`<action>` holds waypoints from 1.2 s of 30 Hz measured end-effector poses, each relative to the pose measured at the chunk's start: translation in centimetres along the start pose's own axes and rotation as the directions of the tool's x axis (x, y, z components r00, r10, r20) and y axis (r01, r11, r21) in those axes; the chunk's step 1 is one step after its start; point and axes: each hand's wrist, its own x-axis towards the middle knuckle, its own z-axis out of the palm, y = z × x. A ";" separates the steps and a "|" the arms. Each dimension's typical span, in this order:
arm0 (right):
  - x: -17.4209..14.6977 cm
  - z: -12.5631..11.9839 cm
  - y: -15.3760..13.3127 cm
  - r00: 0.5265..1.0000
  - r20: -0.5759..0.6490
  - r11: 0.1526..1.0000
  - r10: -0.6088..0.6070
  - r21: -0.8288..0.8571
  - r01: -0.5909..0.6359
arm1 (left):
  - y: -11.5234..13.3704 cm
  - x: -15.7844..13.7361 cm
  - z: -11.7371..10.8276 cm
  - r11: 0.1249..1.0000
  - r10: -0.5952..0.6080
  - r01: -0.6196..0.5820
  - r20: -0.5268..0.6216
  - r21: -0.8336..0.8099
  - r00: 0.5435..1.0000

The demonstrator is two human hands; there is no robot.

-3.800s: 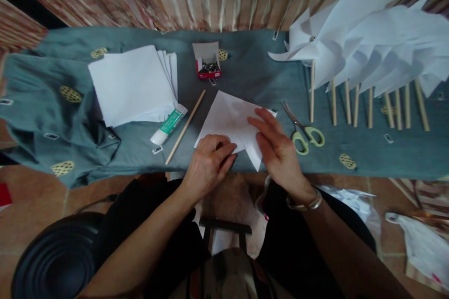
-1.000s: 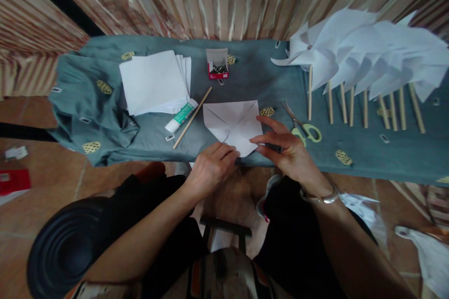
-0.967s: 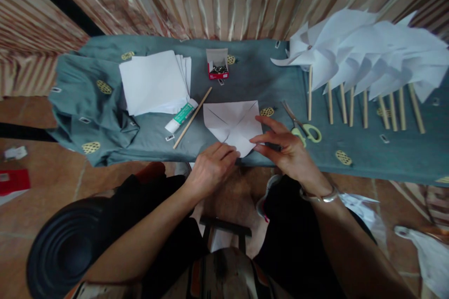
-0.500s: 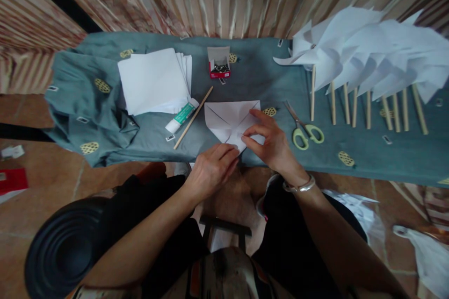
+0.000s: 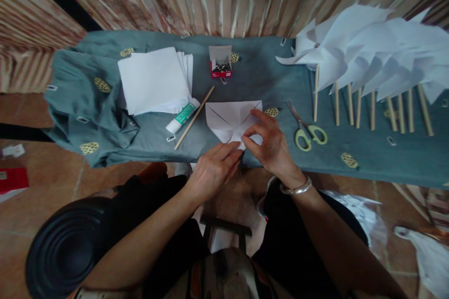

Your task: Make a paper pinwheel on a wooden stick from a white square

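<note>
A white paper square [image 5: 228, 114] with slits running in from its corners lies at the table's front edge. Its near part is bent inward. My left hand [image 5: 215, 163] is closed on the near corner of the paper, fingers pressed together. My right hand [image 5: 268, 142] pinches the paper near its middle between thumb and forefinger, a bracelet on the wrist. Whether a small pin is in that pinch is hidden. A thin wooden stick [image 5: 194, 119] lies just left of the paper. Green-handled scissors [image 5: 307, 131] rest open to the right.
A stack of white paper [image 5: 152, 81] and a glue stick [image 5: 182, 116] lie at left. Behind the sheet stands an open red box [image 5: 220, 67] of small metal pieces. Several paper pinwheels [image 5: 372, 56] on sticks overlap at right. A black stool [image 5: 66, 252] stands below left.
My left hand has shifted slightly to the right along the near edge of the paper. My right hand keeps its pinch. The view has moved a little.
</note>
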 end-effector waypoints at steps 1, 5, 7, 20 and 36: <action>0.0 0.0 0.0 1.000 0.001 1.000 -0.001 0.002 0.001 | 0.0 0.0 0.0 1.000 0.000 0.000 0.000 0.004 1.000; 0.1 0.0 -0.1 1.000 0.006 1.000 0.003 -0.013 -0.003 | -0.1 0.1 0.0 1.000 0.003 -0.003 0.001 0.018 1.000; 0.1 0.0 -0.2 1.000 0.006 1.000 0.008 -0.024 -0.008 | -0.1 0.1 0.0 1.000 0.007 -0.007 0.003 0.019 1.000; 0.1 0.0 0.0 1.000 0.015 1.000 0.008 -0.013 -0.008 | 0.0 0.1 0.1 1.000 0.000 0.000 0.019 0.009 1.000; -0.2 0.3 0.1 0.998 0.046 0.998 -0.044 -0.031 0.046 | 0.0 0.0 0.0 1.000 -0.011 0.011 0.044 0.002 0.999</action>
